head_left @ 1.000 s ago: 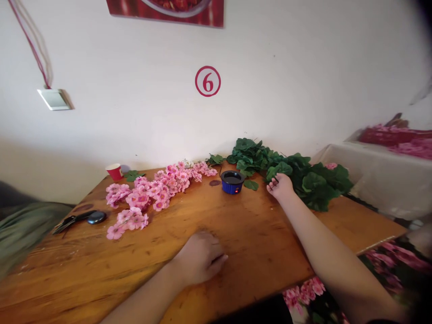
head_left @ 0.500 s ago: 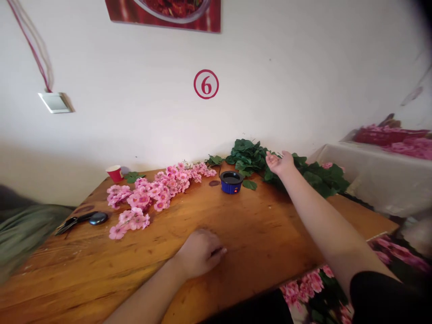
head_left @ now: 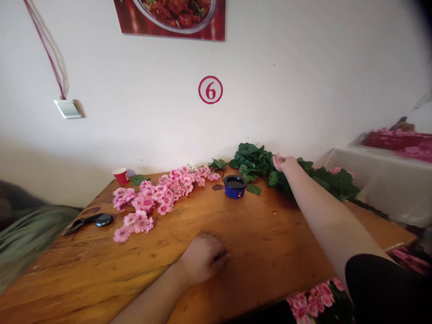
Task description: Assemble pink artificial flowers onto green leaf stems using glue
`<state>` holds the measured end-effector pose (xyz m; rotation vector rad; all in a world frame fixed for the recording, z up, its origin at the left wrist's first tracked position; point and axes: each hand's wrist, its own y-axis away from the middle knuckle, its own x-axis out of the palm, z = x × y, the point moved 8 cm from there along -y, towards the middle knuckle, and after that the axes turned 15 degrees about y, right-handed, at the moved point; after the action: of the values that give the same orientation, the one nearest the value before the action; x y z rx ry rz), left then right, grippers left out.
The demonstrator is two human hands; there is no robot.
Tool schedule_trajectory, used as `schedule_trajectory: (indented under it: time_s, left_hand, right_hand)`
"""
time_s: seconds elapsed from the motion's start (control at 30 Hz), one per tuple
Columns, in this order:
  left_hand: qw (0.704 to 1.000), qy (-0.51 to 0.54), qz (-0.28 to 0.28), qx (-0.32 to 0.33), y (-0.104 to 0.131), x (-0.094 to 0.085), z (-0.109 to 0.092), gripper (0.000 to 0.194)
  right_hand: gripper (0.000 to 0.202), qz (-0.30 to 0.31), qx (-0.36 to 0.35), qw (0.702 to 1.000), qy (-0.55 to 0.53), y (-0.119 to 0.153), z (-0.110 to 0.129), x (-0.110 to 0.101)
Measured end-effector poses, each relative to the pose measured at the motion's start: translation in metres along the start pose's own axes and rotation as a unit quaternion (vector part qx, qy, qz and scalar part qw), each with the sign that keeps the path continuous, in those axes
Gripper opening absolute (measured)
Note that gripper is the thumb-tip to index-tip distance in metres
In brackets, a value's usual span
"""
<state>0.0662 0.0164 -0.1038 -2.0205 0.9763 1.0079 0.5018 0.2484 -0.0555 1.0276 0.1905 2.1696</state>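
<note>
My right hand reaches far across the wooden table into a pile of green leaves against the wall, and its fingers are curled into the foliage. My left hand rests on the table near the front edge in a loose fist, with nothing visible in it. A small blue pot with a dark inside and a red light stands just left of the leaves. Pink flower sprays lie in a row to the left of the pot.
A red paper cup stands at the back left by the wall. Scissors and a dark oval object lie near the left edge. More pink flowers sit below the table's front right. A cloth-covered surface is at right.
My right hand lifted from the front of the leaf pile, opened palm-up, then moved back onto the leaves and curled its fingers. My left hand stayed put. The view shifted slightly.
</note>
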Motion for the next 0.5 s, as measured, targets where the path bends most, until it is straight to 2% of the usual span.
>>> schedule_trajectory:
  time_s: [0.3, 0.5]
  left_hand:
    - [1.000, 0.022, -0.002, 0.001, 0.000, 0.000, -0.002, 0.023]
    - [1.000, -0.003, 0.003, -0.003, 0.000, 0.001, -0.003, 0.023]
  right_hand:
    - [0.032, -0.007, -0.021, 0.999, 0.038, -0.002, 0.001, 0.006]
    - [0.039, -0.002, -0.034, 0.998, 0.050, -0.002, 0.006, 0.015]
